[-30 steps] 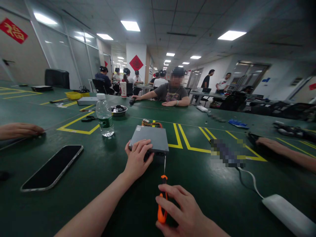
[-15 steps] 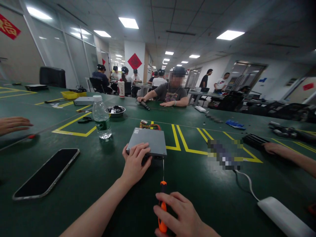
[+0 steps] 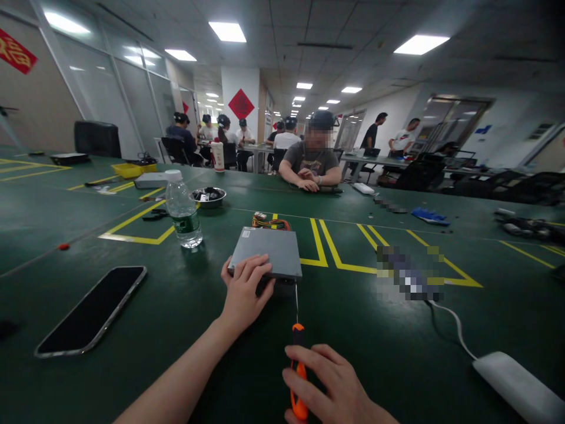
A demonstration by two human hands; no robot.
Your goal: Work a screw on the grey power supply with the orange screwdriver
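Note:
A flat grey computer power supply (image 3: 269,250) lies on the green table, its bundle of coloured wires (image 3: 270,221) at the far side. My left hand (image 3: 248,288) grips its near left corner, fingers over the top and thumb at the near face. In my right hand (image 3: 329,383) is a screwdriver (image 3: 299,377) with an orange and black handle, held by the fingers. Its thin shaft points away from me, and the tip meets the near right corner of the power supply. The exact contact at the tip is too small to make out.
A water bottle (image 3: 184,215) and a phone (image 3: 95,309) are on the left, with a metal bowl (image 3: 209,197) behind. To the right lies a white power strip (image 3: 514,377) with its cable. Across the table sits a person (image 3: 311,162).
The view has shifted slightly. Other people's hands at the left and right edges are gone, along with the black object at right. The person opposite has drawn both hands together.

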